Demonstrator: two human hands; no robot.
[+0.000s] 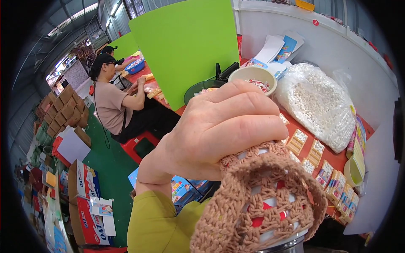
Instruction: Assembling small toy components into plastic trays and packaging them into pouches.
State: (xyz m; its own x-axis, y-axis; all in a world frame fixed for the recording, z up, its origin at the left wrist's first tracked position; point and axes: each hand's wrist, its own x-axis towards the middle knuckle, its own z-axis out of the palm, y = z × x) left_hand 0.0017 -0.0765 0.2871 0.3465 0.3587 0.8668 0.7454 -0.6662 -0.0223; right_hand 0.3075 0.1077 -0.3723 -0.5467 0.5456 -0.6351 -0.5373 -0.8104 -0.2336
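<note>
From my end, the left hand (pixel 223 122) is bent over, its fingers (pixel 259 128) curled narrowly onto the upper end of a brown crocheted cover (pixel 219 219); their tips and the thumb are hidden, but they appear to have it gripped. I can't see the right hand. Inside the cover sits what I take for a bottle (pixel 266 237), its white and red surface showing through the mesh and a shiny rim (pixel 297 244) at its lower end. It lies just below and to the right of the knuckles, close to the camera, a crocheted strap arching around it.

I'd expect the yarn to be soft and grippy, able to slide or stretch over a stiff, smooth body, with moderate weight if filled. I'd take hold around the firm body through the mesh, rather than by the loose strap.

Beyond the fingers, the red desk (pixel 338 160) carries small trays (pixel 315 152) of white pieces, a clear bag (pixel 318 103) of white pellets and a cream bowl (pixel 273 86). Past the green board (pixel 185 46), a co-worker (pixel 112 95) sits on a red stool (pixel 130 147).
</note>
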